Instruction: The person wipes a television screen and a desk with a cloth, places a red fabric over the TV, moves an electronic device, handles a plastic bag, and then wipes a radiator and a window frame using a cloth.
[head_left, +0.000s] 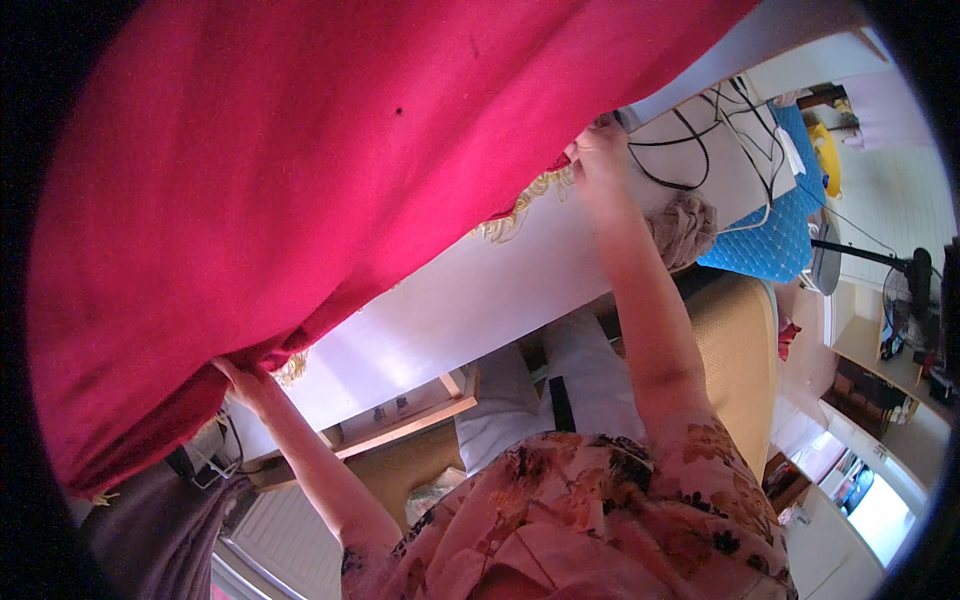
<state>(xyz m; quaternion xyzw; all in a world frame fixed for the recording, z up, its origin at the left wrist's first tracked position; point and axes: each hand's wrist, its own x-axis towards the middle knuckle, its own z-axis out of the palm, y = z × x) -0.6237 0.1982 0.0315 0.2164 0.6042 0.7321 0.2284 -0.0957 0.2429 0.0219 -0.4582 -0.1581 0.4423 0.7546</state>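
A large crimson cloth (322, 172) fills the upper left of the view, with a yellow fringe (514, 214) along its near edge. At the lower left, my left hand (246, 384) grips that edge, where the fabric bunches into folds. My right hand (602, 154) is closed on the edge farther along, at the upper right, slightly blurred. Between my hands the hem runs slantwise above a white tabletop (450, 322). The cloth hides the far side of the table. A small dark spot shows on the fabric.
Black cables (701, 161) and a crumpled grey-brown cloth (682, 231) lie on the table beyond my right arm. A drawer (409, 420) stands open under the near edge. A blue quilted pad (765, 236), a woven mat (731, 345) and a fan (909, 289) are at the right.
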